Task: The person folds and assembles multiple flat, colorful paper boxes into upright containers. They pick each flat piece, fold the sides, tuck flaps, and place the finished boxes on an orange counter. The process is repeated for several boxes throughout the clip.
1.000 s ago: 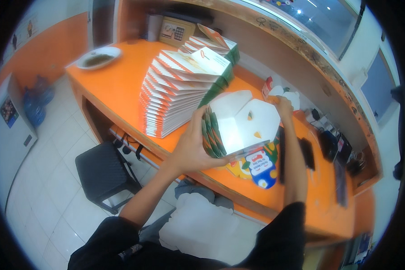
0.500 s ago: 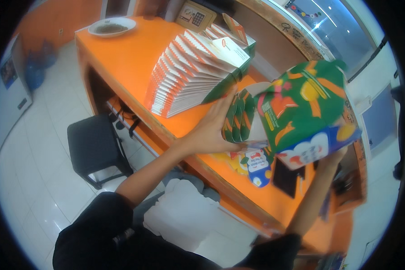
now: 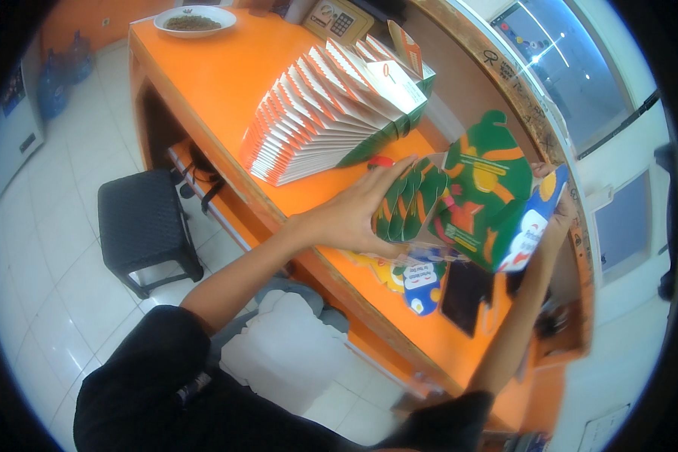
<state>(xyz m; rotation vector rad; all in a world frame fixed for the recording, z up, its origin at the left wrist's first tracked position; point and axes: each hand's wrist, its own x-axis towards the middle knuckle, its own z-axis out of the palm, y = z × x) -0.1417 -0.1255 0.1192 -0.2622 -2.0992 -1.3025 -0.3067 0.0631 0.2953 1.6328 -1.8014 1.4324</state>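
Note:
My left hand (image 3: pixel 346 219) is wrapped round a stack of nested green cardboard food boxes (image 3: pixel 408 202) with orange patterning. At the right end of that stack is another green box (image 3: pixel 486 192) with a blue and white side flap; I cannot tell whether it is seated in the stack or only against it. My right hand (image 3: pixel 559 215) grips this box at its blue flap, partly hidden behind the card. Beneath the hands, a blue and yellow printed card cutout (image 3: pixel 423 285) lies on the orange counter (image 3: pixel 354 280).
A tall fanned stack of folded white and orange cartons (image 3: pixel 316 120) stands beyond my left hand. A plate of food (image 3: pixel 194 22) and a keypad safe (image 3: pixel 335 19) are farther back. Near my right forearm lies a dark phone-like slab (image 3: pixel 468 297). A black stool (image 3: pixel 145 226) stands left.
The green box in my right hand has turned and moved slightly down, with its blue flap now steeper. My left hand still holds the stack. The whole view has shifted a little.

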